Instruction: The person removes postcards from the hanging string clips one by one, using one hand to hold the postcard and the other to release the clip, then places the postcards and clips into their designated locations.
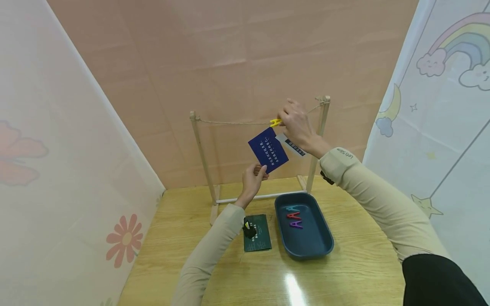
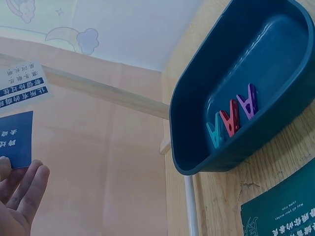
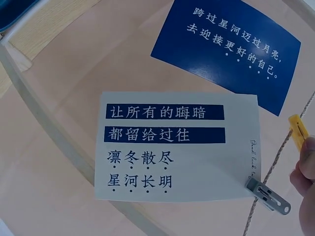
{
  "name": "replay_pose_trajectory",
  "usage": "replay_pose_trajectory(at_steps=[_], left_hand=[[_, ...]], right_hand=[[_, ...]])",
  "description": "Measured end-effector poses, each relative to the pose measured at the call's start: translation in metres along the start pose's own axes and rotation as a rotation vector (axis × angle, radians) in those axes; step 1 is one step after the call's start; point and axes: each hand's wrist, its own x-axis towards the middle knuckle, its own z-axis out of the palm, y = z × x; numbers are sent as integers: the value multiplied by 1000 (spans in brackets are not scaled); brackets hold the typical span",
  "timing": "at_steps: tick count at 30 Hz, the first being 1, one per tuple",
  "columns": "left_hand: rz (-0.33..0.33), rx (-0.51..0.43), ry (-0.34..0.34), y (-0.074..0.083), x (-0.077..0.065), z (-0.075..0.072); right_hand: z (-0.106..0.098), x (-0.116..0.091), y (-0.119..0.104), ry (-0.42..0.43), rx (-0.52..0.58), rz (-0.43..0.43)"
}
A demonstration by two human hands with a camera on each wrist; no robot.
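My left hand (image 1: 251, 182) pinches the lower corner of a dark blue card (image 1: 268, 149) with white writing, thumb in front. The card is tilted, its upper corner close under the rope (image 1: 233, 123). At the rope, my right hand (image 1: 298, 125) pinches a yellow clothespin (image 1: 275, 123), whose tip is by that upper corner. In the right wrist view the yellow clothespin (image 3: 298, 132) overlaps the rope, a little apart from the blue card. Beside it a white card (image 3: 172, 152) with blue bands hangs from the rope by a grey clothespin (image 3: 268, 196).
A wooden frame (image 1: 202, 157) on the table holds the rope between two posts. In front stands a dark blue tray (image 1: 310, 242) with teal (image 2: 215, 130), red (image 2: 230, 118) and purple (image 2: 248, 102) clothespins. Left of it lies a green card (image 1: 262, 240), partly behind my left wrist.
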Motion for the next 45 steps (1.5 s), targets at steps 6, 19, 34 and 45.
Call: replay_pose_trajectory(at_steps=[6, 19, 34, 45], left_hand=[[-17, 13, 1, -4, -1, -1], [-46, -12, -12, -8, -6, -6], [-74, 13, 23, -48, 0, -6], [-70, -5, 5, -32, -6, -9]], right_hand=[[1, -1, 1, 32, 10, -3], [4, -7, 2, 54, 15, -29], [9, -12, 1, 90, 45, -72], [15, -22, 3, 178, 32, -109]])
